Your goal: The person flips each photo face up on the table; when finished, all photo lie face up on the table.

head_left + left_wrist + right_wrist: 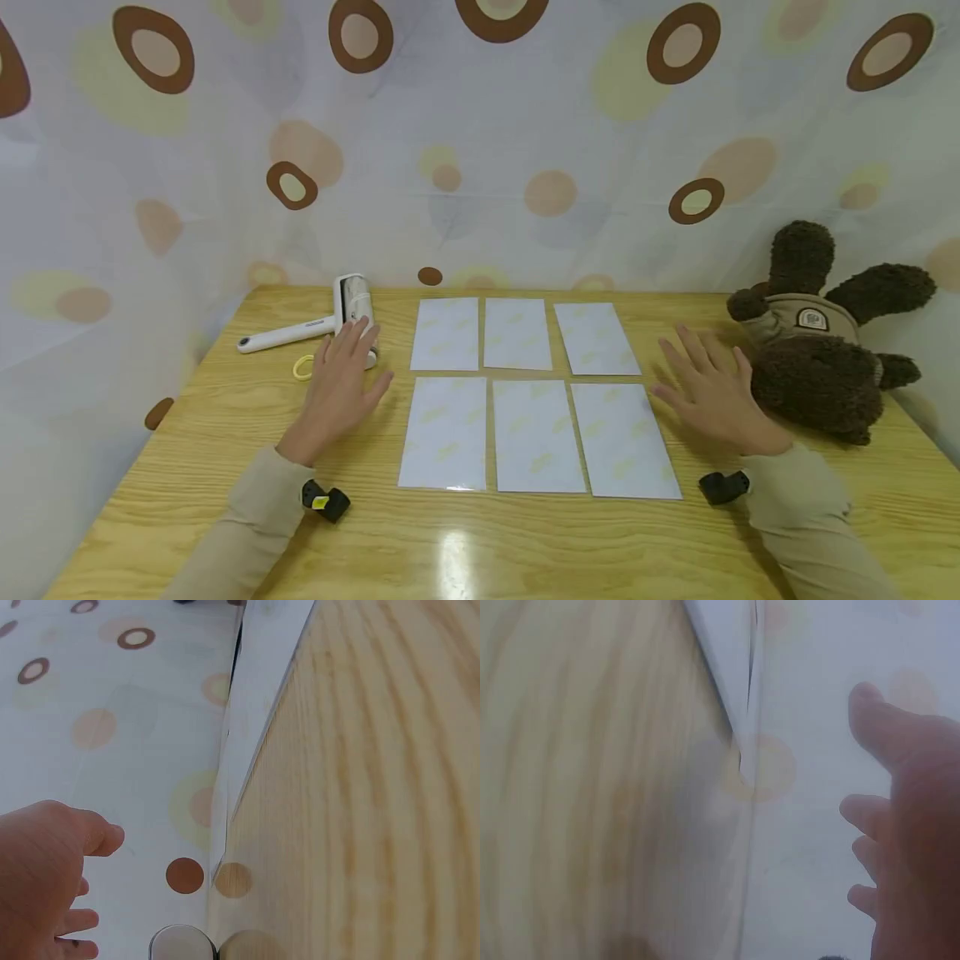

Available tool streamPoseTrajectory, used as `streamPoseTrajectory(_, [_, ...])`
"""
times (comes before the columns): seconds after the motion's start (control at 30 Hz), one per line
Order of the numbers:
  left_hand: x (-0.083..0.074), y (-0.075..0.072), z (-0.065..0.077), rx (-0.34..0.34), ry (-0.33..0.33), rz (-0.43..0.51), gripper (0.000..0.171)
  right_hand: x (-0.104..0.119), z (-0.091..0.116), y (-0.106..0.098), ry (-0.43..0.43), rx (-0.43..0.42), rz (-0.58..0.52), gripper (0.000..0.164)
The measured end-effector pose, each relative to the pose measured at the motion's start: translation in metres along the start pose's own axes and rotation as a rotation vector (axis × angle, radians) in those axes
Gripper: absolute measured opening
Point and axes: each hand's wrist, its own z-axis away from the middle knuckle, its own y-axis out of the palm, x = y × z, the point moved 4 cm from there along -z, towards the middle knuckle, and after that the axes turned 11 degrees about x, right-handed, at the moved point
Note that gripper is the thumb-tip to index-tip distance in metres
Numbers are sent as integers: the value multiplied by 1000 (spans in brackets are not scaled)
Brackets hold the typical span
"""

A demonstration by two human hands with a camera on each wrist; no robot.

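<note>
Several white rectangular cards (pixel 444 433) with faint yellow marks lie flat in two rows on the wooden table. My left hand (pixel 337 387) is just left of the cards, palm down with fingers extended and thumb apart. It overlaps part of a white lint roller (pixel 288 335) in the head view, and a small yellow ring (pixel 302 367) lies beside it. On the other side of the cards, my right hand (pixel 708 387) has its fingers spread and holds nothing. Both wrist views show the thumb and fingertips of the left hand (pixel 45 862) and right hand (pixel 922 802) with nothing gripped.
A dark brown plush toy (pixel 817 383) in a beige top lies at the right, close beside my right hand. Behind the wooden table (pixel 360 550) hangs a white curtain (pixel 495 125) with brown and yellow circles. The lint roller's head stands near the back edge.
</note>
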Motion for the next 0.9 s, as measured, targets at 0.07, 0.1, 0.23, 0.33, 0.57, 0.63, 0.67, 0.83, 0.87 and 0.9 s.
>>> streamPoseTrajectory(0.07, [1, 0, 0, -34, 33, 13, 59, 4, -4, 0, -20, -17, -7, 71])
streamPoseTrajectory(0.1, [0, 0, 0, -44, 49, 27, 58, 6, -6, 0, -31, -27, -4, 70])
streamPoseTrajectory(0.23, [-3, 3, -3, -20, 72, 85, 54, 15, -18, 1, -64, -43, 14, 68])
streamPoseTrajectory(0.33, [-9, 7, -8, 25, 68, 142, 52, 23, -29, 0, -75, -50, 52, 65])
streamPoseTrajectory(0.57, [-31, 19, -26, 156, 28, 216, 46, 49, -62, -6, -88, -21, 24, 63])
streamPoseTrajectory(0.63, [-35, 20, -32, 170, 11, 218, 44, 57, -72, -7, -88, 2, 22, 62])
streamPoseTrajectory(0.67, [-37, 21, -35, 174, -1, 220, 43, 60, -77, -7, -92, 12, 21, 61])
streamPoseTrajectory(0.83, [-42, 26, -46, 197, -34, 248, 42, 79, -99, -8, -114, 60, 2, 58])
streamPoseTrajectory(0.87, [-42, 28, -48, 205, -38, 248, 43, 83, -103, -7, -120, 72, -8, 57])
streamPoseTrajectory(0.9, [-42, 29, -49, 215, -43, 253, 44, 87, -106, -7, -125, 83, -17, 57])
